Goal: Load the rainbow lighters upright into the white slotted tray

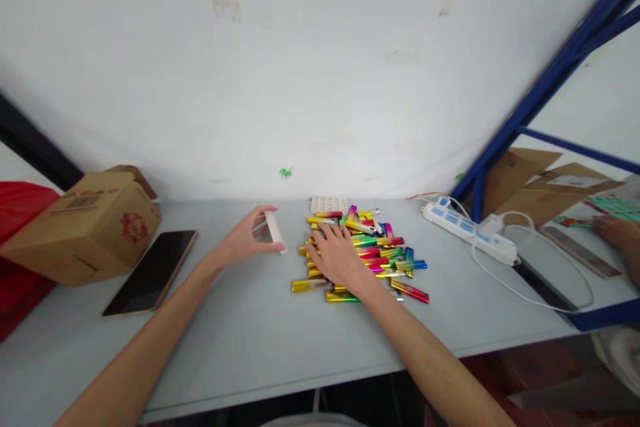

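A thin white rectangular piece [275, 232], seen almost edge-on, stands between the thumb and fingers of my left hand [243, 237]. To the right lies a pile of slim, shiny metallic-coloured sticks [370, 253] in yellow, red, green, blue and pink; they look like slim lighter cases, but their exact kind is unclear. My right hand [335, 252] rests over the pile's left side with its fingers apart, touching the sticks. Part of the pile is hidden under that hand. Just behind the pile sits a white tray with small cells [329, 205].
At left are a cardboard box [85, 227], a red bag [25, 203] and a dark tablet [153, 272]. A power strip [467, 230] with white cables lies right, beside a blue frame [525, 107]. Beyond it, another person's hand [617, 233] is near cardboard. A white wall closes the back.
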{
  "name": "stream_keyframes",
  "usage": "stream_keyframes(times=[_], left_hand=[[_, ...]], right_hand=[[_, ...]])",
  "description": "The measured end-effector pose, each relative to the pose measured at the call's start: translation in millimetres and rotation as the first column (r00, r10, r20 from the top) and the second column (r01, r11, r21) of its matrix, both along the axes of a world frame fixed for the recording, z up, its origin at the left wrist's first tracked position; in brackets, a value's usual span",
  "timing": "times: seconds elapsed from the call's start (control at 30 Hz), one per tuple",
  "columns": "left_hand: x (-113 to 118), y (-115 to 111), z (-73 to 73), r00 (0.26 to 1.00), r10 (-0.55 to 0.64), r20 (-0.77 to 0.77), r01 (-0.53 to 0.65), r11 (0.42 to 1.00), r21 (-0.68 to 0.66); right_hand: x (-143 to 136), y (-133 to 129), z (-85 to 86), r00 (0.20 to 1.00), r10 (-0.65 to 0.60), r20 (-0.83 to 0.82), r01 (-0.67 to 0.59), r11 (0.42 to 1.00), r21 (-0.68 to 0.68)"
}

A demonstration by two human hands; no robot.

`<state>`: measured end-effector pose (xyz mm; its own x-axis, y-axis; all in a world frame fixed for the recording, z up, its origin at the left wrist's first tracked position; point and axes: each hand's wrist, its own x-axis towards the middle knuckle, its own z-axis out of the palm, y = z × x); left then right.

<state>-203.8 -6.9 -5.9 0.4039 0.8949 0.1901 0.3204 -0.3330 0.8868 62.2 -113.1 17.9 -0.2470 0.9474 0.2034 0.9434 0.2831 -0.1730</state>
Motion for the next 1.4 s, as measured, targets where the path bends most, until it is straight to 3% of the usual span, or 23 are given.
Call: stream_keyframes(times=[0.07, 0.13, 0.23, 0.4, 0.57, 0.77, 0.93, 1.2, 1.4], left_hand=[[8, 6, -8.8, 0.969, 0.241, -0.048, -0.23, 0.959, 0.167], [15, 9, -16.6, 0.933, 0.346, -0.096, -0.305, 0.905, 0.295], [21, 13, -24.5, 0.907, 0.406, -0.108, -0.339, 0.86, 0.382], [21, 15, -27.7, 0.901, 0.403, -0.162, -0.331, 0.878, 0.345], [23, 12, -28.7, 0.845, 0.445, -0.297, -0.343, 0.876, 0.338], [19, 15, -34.5, 0.81, 0.43, -0.399, -0.294, 0.886, 0.358], [18, 28, -27.8, 0.724, 0.408, -0.556, -0.176, 0.889, 0.423], [45, 49, -16.8, 0.687, 0.403, -0.605, -0.108, 0.88, 0.463], [58, 54, -12.1, 0.682, 0.41, -0.605, -0.106, 0.875, 0.473]], right_hand=[[3, 1, 3.2, 1.0, 0.003, -0.031, -0.003, 1.0, 0.001], [10, 6, 7.6, 0.999, 0.009, -0.053, -0.007, 1.0, 0.025], [31, 24, 14.9, 0.998, -0.006, -0.067, 0.011, 0.997, 0.078], [76, 76, 23.0, 0.994, 0.02, -0.109, -0.016, 0.999, 0.04], [88, 109, 20.9, 0.998, 0.057, -0.034, -0.059, 0.997, -0.055], [84, 113, 16.3, 0.995, 0.105, -0.001, -0.104, 0.985, -0.141], [87, 115, 19.6, 0.988, 0.152, 0.003, -0.15, 0.974, -0.168], [91, 119, 22.0, 0.98, 0.199, 0.007, -0.192, 0.958, -0.213], [96, 115, 13.8, 0.987, 0.162, 0.014, -0.157, 0.969, -0.193]])
